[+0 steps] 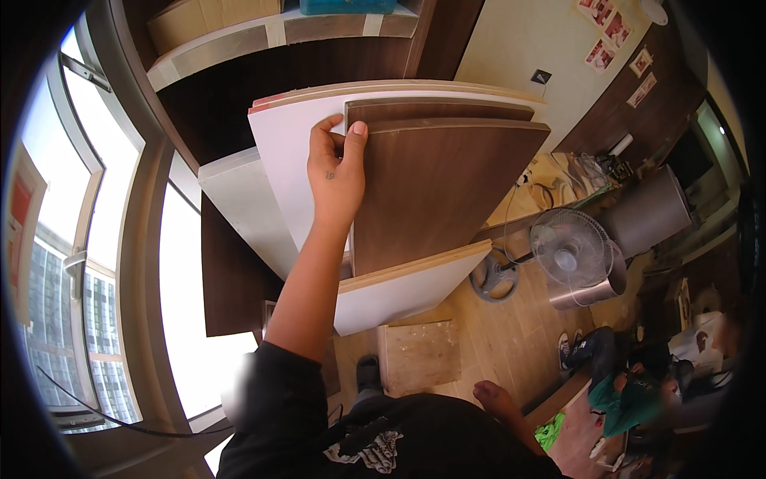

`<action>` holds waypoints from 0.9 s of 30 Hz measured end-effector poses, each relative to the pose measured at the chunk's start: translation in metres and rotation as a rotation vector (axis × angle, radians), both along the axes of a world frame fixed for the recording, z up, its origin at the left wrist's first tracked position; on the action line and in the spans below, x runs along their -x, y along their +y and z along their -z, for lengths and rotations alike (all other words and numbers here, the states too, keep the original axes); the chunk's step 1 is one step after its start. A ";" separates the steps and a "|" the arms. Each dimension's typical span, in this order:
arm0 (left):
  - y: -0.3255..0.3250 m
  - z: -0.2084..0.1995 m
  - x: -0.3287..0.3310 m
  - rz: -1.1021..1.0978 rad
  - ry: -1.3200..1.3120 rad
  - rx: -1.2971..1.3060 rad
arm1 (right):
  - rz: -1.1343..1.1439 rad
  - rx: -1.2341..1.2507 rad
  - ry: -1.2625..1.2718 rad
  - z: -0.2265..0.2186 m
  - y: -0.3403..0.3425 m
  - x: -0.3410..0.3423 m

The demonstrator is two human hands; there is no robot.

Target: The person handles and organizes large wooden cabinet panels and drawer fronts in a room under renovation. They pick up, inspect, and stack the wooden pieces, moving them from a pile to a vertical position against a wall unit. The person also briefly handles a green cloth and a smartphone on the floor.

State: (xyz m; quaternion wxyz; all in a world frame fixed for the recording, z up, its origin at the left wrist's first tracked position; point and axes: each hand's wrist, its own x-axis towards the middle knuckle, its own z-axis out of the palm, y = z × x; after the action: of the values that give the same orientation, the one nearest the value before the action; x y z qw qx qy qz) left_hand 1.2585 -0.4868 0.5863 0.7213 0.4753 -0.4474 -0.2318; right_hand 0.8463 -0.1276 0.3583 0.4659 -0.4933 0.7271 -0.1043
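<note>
My left hand [337, 172] reaches up and grips the upper left corner of a dark brown board [447, 191]. The thumb lies over its edge, with the fingers bent round the side. Another brown board [447, 108] stands right behind it, its top edge just showing. Large white boards [283, 148] lean behind both. Low down beside my body, my right hand [495, 397] hangs with its fingers curled in and nothing visible in it, away from the boards.
White boards [399, 295] with light wood edges stand below the brown ones. On the floor are a small wooden board [421, 355] and a fan [568, 247] beside metal cylinders [648, 211]. An open window [88, 223] is at left. A person in green [630, 399] sits at lower right.
</note>
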 end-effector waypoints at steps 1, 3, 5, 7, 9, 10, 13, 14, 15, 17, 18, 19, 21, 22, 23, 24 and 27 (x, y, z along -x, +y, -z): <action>0.000 0.000 0.002 -0.009 0.019 0.001 | -0.013 -0.028 0.015 -0.002 0.001 -0.001; 0.001 -0.004 0.002 0.005 0.032 -0.020 | -0.016 -0.034 -0.003 0.007 0.011 0.006; 0.002 -0.011 0.001 0.051 0.014 -0.061 | -0.027 -0.035 0.004 0.013 0.019 0.010; -0.003 -0.007 0.002 0.049 0.048 -0.041 | -0.050 -0.030 0.036 0.014 0.024 0.010; -0.007 -0.002 0.001 0.028 0.075 -0.053 | -0.060 -0.049 0.070 0.016 0.028 0.013; -0.008 0.000 0.000 0.011 0.083 -0.068 | -0.065 -0.058 0.087 0.017 0.030 0.014; -0.003 -0.001 0.004 0.007 0.094 -0.110 | -0.039 -0.067 0.057 0.017 0.035 0.016; 0.000 -0.003 0.006 0.013 0.097 -0.121 | -0.031 -0.067 0.049 0.017 0.037 0.018; 0.002 -0.004 0.009 0.014 0.109 -0.118 | -0.022 -0.067 0.040 0.017 0.039 0.019; 0.006 -0.007 0.012 0.013 0.136 -0.111 | -0.009 -0.071 0.023 0.014 0.036 0.018; 0.008 -0.008 0.012 0.023 0.152 -0.108 | -0.003 -0.075 0.015 0.009 0.034 0.016; 0.008 -0.008 0.012 0.016 0.147 -0.105 | 0.001 -0.079 0.006 0.005 0.032 0.013; 0.007 -0.007 0.011 0.003 0.142 -0.100 | 0.024 -0.080 -0.033 -0.005 0.027 0.009; 0.006 -0.006 0.011 -0.002 0.141 -0.103 | 0.033 -0.081 -0.053 -0.007 0.024 0.007; 0.004 -0.004 0.011 -0.007 0.142 -0.106 | 0.022 -0.083 -0.042 -0.009 0.022 0.006; 0.003 -0.003 0.011 -0.013 0.143 -0.110 | 0.010 -0.086 -0.031 -0.010 0.019 0.006; 0.007 -0.004 0.013 0.017 0.247 -0.151 | -0.033 -0.104 -0.041 -0.008 0.008 0.003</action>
State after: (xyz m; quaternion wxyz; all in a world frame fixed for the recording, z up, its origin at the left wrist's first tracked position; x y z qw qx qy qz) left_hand 1.2455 -0.4795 0.5901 0.7309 0.4922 -0.3407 -0.3277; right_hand 0.8428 -0.1192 0.3662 0.5073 -0.4784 0.7135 -0.0688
